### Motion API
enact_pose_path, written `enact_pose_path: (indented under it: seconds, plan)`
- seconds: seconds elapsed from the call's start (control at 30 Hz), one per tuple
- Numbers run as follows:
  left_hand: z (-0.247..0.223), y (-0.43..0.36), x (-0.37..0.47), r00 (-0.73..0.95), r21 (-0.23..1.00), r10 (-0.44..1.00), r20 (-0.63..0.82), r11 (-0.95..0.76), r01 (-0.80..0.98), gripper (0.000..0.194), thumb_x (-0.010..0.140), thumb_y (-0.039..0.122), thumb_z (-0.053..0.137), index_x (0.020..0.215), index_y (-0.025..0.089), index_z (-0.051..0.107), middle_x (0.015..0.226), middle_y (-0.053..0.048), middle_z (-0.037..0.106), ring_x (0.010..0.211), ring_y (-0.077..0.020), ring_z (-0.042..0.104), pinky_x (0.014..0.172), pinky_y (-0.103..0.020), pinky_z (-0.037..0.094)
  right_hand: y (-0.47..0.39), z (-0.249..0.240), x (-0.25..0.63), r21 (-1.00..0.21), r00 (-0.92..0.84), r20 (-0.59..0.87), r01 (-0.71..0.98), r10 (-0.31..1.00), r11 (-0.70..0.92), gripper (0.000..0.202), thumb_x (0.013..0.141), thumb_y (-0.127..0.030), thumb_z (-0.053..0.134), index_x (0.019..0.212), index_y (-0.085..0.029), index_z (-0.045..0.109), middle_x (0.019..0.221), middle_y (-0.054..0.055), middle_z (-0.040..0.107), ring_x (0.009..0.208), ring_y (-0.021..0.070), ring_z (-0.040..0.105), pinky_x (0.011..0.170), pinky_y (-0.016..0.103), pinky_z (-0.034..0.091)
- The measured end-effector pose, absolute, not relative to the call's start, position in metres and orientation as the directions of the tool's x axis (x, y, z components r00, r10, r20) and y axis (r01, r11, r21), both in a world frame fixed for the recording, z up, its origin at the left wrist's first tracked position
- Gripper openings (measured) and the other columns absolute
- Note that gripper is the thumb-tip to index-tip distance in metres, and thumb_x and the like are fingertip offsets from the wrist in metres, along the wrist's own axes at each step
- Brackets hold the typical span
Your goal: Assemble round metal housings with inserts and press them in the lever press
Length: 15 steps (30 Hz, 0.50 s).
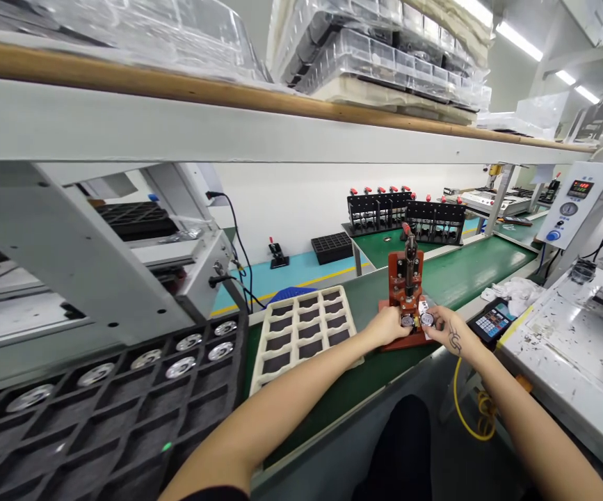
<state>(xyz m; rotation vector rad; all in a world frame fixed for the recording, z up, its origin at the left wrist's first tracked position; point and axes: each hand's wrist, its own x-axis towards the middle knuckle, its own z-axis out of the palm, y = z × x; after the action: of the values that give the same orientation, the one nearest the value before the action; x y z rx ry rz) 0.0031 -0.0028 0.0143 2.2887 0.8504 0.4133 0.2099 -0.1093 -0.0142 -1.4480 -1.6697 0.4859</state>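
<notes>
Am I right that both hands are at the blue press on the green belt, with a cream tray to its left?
Not quite: the press is red, not blue. The head view shows the left hand and right hand at its base on the green belt, with the cream tray to its left.

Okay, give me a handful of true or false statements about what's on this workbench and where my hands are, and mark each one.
1. Both hands are at the red press fixture. True.
2. The left hand rests on the cream tray. False: it is at the fixture's base.
3. The black tray holds round metal parts. True.
4. The conveyor belt is blue. False: green.
5. The right hand holds the calculator. False: it lies beside it.
</notes>
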Motion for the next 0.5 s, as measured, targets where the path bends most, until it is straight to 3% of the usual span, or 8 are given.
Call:
enact_pose_path:
  seconds: [0.27,0.37,0.5]
  plan:
    - [0.062,-0.020,-0.085,0.692,0.668,0.720,0.055,-0.541,0.510,0.041,0.083,0.043,0.069,0.112,0.014,0.072,0.068,0.005,0.043,0.062,-0.0118,0.039,0.061,-0.027,0.029,-0.067,-0.026,0.205,-0.677,-0.150,0.270,0.673,0.951,0.298,0.028,0.083,-0.032,0.076,0.105,-0.014,0.075,0.094,0.008,0.060,0.074,0.0180,0.055,0.073,0.032,0.048]
    - [0.084,-0.026,-0.121,0.658,0.690,0.742,0.127,-0.543,0.478,0.045,0.083,0.048,0.071,0.115,0.017,0.074,0.083,0.001,0.047,0.072,-0.0134,0.046,0.067,-0.027,0.038,-0.058,-0.023,0.200,-0.629,-0.245,0.252,0.694,0.936,0.351,0.038,0.082,-0.024,0.078,0.119,-0.019,0.079,0.116,0.014,0.062,0.095,0.0254,0.061,0.091,0.039,0.051]
    - [0.099,-0.034,-0.150,0.616,0.791,0.773,0.153,-0.469,0.392,0.044,0.082,0.048,0.076,0.114,0.018,0.073,0.116,-0.009,0.059,0.088,-0.0162,0.058,0.074,-0.028,0.048,-0.062,-0.017,0.194,-0.608,-0.292,0.246,0.696,0.924,0.382,0.047,0.087,-0.022,0.076,0.133,-0.021,0.075,0.131,0.017,0.063,0.122,0.0340,0.058,0.111,0.048,0.045]
